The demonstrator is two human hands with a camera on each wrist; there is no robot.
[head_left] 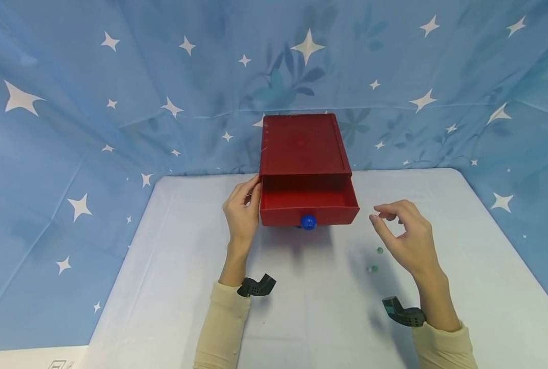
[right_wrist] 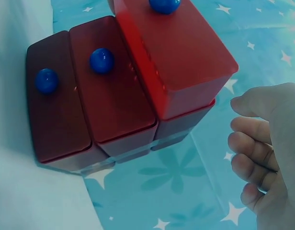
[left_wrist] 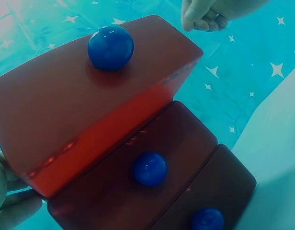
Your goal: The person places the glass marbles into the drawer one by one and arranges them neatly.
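A red drawer cabinet (head_left: pixel 301 146) stands at the back of the table. Its top drawer (head_left: pixel 278 216) is pulled out, with a blue knob (head_left: pixel 308 222) on the front; the part of its inside that shows holds nothing. Below, two more drawers with blue knobs, the middle drawer (right_wrist: pixel 111 96) among them, are closed in the right wrist view. My left hand (head_left: pixel 243 215) rests its fingers against the cabinet's left side by the drawer. To the right of the drawer, my right hand (head_left: pixel 409 238) hovers apart from it, fingers loosely bent, nothing visible between them.
Small green marbles (head_left: pixel 374 268) lie on the white tabletop (head_left: pixel 172 287), left of and below the right hand. A blue curtain with white stars (head_left: pixel 191 102) hangs behind the cabinet and along both sides. Each wrist wears a dark camera (head_left: pixel 257 286).
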